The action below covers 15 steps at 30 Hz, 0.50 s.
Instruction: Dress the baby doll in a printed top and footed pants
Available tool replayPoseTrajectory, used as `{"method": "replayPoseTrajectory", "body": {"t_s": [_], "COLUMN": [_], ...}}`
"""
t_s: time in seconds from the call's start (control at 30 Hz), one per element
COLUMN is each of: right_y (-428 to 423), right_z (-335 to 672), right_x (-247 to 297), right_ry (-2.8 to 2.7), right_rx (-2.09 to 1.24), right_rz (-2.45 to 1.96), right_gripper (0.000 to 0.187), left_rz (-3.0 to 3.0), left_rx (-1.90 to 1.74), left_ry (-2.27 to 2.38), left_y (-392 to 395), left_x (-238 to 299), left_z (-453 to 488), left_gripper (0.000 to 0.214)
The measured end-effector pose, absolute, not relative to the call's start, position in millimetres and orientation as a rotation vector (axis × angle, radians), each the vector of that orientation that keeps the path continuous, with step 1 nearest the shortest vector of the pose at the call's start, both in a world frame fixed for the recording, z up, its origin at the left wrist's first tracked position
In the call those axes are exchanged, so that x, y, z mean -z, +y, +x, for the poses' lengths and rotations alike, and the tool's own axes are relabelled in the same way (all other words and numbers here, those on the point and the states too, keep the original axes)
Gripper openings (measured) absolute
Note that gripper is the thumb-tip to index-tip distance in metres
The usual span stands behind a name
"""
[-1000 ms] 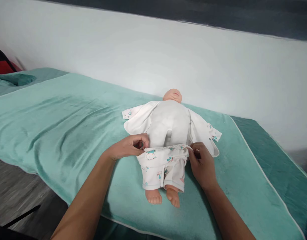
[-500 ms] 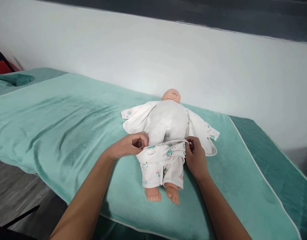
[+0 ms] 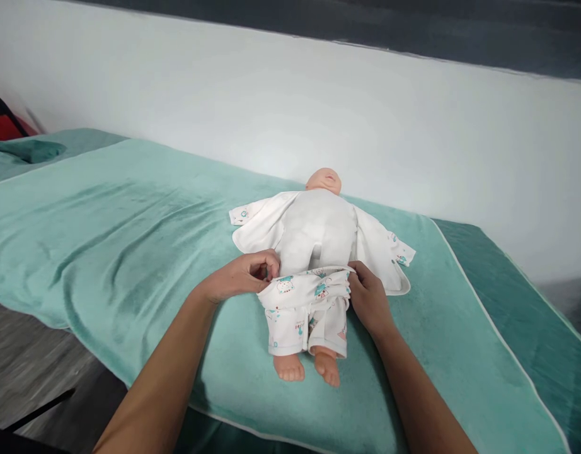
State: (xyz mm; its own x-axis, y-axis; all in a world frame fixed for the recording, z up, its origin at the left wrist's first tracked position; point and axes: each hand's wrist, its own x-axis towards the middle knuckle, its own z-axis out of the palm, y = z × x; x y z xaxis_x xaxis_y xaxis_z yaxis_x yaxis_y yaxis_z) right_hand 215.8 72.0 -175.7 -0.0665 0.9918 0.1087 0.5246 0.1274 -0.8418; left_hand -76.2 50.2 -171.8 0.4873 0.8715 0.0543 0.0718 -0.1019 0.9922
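Note:
A baby doll (image 3: 324, 180) lies on its back with its feet towards me. White patterned pants (image 3: 302, 293) are bunched around its legs, the waistband at thigh height and both bare feet sticking out of the cuffs. My left hand (image 3: 246, 275) pinches the waistband at its left end. At the right end my right hand (image 3: 370, 296) has its fingers closed on the same waistband. A white long-sleeved top (image 3: 378, 246) is spread open on both sides of the doll's white cloth torso (image 3: 319, 217), sleeves out to the sides.
Beneath the doll a light green blanket (image 3: 130, 227) covers a bed, with a darker green cover (image 3: 517, 277) showing at the right. A white wall (image 3: 271, 101) runs along the back. Something red and black (image 3: 4, 123) stands at the far left.
My right hand has shifted slightly, its fingers closing more on the waistband. The left hand, the doll and its clothes look nearly unchanged.

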Motion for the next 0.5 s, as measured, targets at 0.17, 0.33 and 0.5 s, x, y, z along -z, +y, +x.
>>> {"method": "replayPoseTrajectory", "body": {"t_s": [0.17,0.33,0.5], "right_y": [75.5,79.4,80.7], "right_z": [216.4,217.4,218.0], "right_x": [175.3,173.7,167.1], "right_ry": [-1.713,-1.710,-1.664], "right_rx": [-0.913,-1.034,-1.214], "right_rz": [-1.400,-1.270,-1.284], "right_gripper": [0.026,0.031,0.029], "left_rz": [1.531,1.499,1.433], "left_rx": [-0.892,-1.028,-1.254], "left_ry": [0.854,0.871,1.015], "left_y": [50.3,50.6,56.6], "left_x": [176.7,178.3,176.7], "left_z": [-77.3,-74.9,-67.5], "left_gripper": [0.009,0.014,0.027]}}
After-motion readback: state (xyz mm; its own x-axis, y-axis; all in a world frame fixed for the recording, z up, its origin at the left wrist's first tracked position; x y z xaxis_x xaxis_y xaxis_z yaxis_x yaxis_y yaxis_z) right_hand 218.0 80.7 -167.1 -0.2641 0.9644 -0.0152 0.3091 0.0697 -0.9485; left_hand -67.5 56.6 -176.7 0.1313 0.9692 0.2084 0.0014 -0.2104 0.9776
